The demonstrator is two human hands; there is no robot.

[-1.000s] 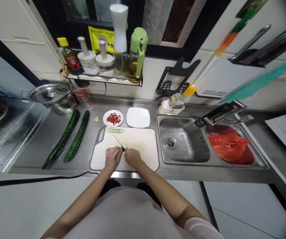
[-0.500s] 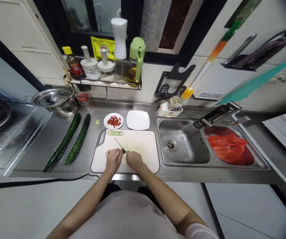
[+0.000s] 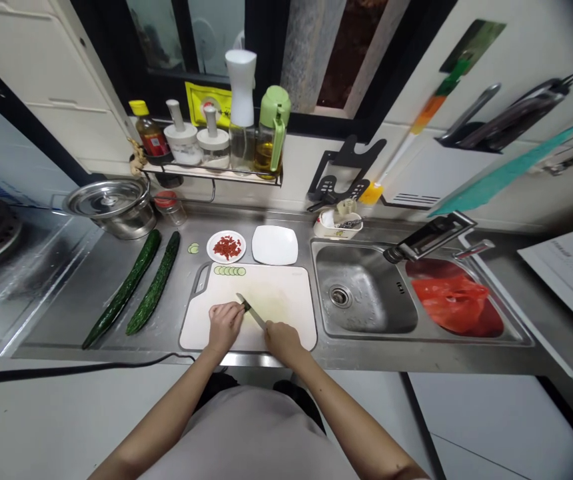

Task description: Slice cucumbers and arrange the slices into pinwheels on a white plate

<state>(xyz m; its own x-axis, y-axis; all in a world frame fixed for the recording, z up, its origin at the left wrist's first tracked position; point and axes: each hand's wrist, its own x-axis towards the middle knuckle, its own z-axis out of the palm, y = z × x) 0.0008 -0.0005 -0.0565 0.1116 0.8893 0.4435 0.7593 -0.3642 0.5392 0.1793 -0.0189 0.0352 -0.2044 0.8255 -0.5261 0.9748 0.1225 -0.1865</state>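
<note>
My right hand [image 3: 282, 341] is closed round the handle of a knife [image 3: 255, 315], whose blade points up and left over the white cutting board [image 3: 286, 303]. At the blade's far part, my left hand [image 3: 225, 325] is closed on a small dark-green piece of cucumber [image 3: 245, 306], mostly hidden by the fingers. A row of thin cucumber slices [image 3: 230, 271] lies along the board's top edge. Just behind the board stand a plate of chopped red pieces [image 3: 227, 247] and a bare white square plate [image 3: 275, 245].
Two whole cucumbers [image 3: 125, 290] lie left of the board, and small cucumber bits [image 3: 193, 248] sit behind it. A lidded steel pot [image 3: 129, 217] and a red-topped jar [image 3: 171, 210] stand at the back. To the right are the sink [image 3: 366, 293] and a red plastic bag [image 3: 451, 303].
My right hand has drawn the knife down and to the right, so more of its blade shows right of the cucumber piece. My left hand stays nearly in place. The view has shifted slightly.
</note>
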